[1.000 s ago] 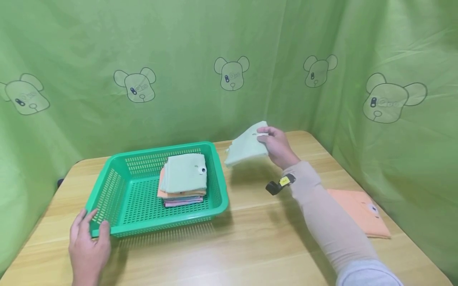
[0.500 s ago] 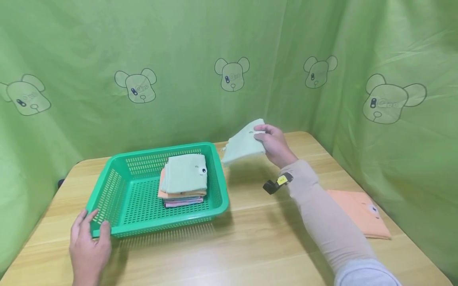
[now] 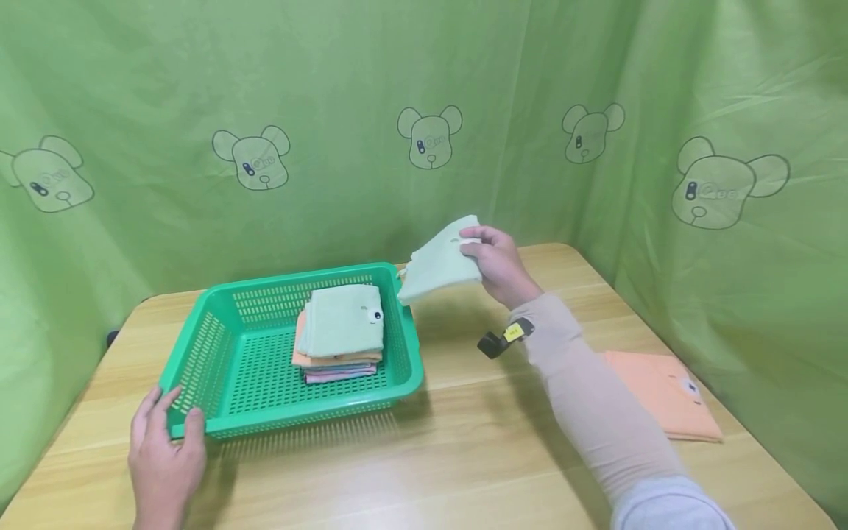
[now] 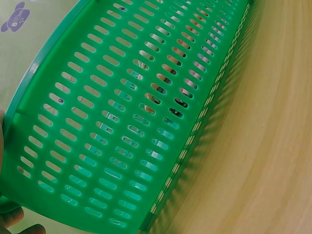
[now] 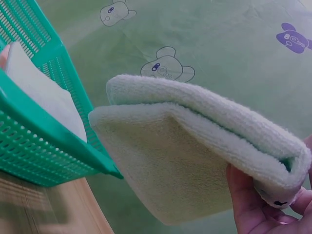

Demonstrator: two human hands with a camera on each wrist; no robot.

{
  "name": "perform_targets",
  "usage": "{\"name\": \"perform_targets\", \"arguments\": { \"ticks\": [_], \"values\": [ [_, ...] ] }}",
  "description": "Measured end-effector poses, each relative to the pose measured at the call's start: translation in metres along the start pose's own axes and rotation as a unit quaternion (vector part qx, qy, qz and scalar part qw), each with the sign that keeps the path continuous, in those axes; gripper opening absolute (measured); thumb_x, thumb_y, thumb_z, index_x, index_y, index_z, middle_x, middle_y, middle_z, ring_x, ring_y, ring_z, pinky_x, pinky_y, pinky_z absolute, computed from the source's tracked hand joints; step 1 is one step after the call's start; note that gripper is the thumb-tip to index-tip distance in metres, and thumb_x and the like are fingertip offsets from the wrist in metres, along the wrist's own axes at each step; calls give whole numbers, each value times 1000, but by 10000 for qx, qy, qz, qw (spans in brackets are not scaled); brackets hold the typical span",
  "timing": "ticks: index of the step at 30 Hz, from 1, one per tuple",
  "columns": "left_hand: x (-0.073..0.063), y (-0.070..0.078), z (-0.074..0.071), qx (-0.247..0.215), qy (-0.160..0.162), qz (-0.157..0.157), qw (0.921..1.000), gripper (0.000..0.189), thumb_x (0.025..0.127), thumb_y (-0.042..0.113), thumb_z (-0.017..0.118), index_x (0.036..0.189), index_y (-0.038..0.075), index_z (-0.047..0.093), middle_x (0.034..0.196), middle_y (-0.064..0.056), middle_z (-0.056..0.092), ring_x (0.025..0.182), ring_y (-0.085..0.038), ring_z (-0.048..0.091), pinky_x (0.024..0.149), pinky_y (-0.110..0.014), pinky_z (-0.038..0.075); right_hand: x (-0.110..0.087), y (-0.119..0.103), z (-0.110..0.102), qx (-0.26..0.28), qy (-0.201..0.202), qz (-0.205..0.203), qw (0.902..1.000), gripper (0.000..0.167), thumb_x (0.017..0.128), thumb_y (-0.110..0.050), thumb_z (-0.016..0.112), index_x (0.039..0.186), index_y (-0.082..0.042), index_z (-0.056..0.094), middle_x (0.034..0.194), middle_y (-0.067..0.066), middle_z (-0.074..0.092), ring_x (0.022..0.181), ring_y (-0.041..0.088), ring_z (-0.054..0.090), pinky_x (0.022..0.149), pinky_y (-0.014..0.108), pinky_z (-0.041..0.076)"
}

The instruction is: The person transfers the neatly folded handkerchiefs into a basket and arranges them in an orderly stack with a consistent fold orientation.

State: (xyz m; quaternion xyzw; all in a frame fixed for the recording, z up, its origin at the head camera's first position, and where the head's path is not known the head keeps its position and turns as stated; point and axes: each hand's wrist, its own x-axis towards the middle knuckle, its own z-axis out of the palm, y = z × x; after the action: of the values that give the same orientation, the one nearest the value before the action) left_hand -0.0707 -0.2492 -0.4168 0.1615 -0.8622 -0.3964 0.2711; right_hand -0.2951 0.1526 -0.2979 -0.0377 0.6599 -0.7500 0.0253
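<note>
My right hand (image 3: 501, 265) pinches one edge of a folded pale green towel (image 3: 440, 258), which hangs tilted above the table, its left corner overlapping the green basket's right rim in the head view. Thick terry folds of this towel (image 5: 165, 146) show in the right wrist view, with a small dark stitched mark by the fingers. The left hand (image 3: 165, 460) grips the near left corner of the basket (image 3: 298, 421), fingers over the rim and thumb at the front. Inside, toward the right, lies a stack of folded towels (image 3: 344, 324), a pale green one with a stitched face on top.
A folded orange towel (image 3: 665, 394) lies at the table's right side, partly behind the right forearm. The wooden table (image 3: 371, 486) ends against a green curtain (image 3: 344, 66) printed with bear heads. A black strap (image 3: 505, 338) sticks out from the right wrist.
My right hand has moved a little left and slightly up with the pale green towel, bringing it to the basket's right rim. The left hand, basket and stack look unmoved.
</note>
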Motion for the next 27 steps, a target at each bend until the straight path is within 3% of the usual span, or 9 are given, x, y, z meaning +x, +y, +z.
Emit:
{"name": "perform_targets", "arguments": {
  "ticks": [27],
  "values": [
    [-1, 0, 0, -45, -9, 20, 10000, 46, 98, 16, 49, 140, -3, 44, 155, -20, 25, 139, -48, 22, 108, -71, 12, -1, 9, 44, 483, -124, -43, 9987, 23, 90, 10, 51, 111, 1, 55, 124, 16, 49, 101, 23, 56, 83, 29, 56]
  ]
}}
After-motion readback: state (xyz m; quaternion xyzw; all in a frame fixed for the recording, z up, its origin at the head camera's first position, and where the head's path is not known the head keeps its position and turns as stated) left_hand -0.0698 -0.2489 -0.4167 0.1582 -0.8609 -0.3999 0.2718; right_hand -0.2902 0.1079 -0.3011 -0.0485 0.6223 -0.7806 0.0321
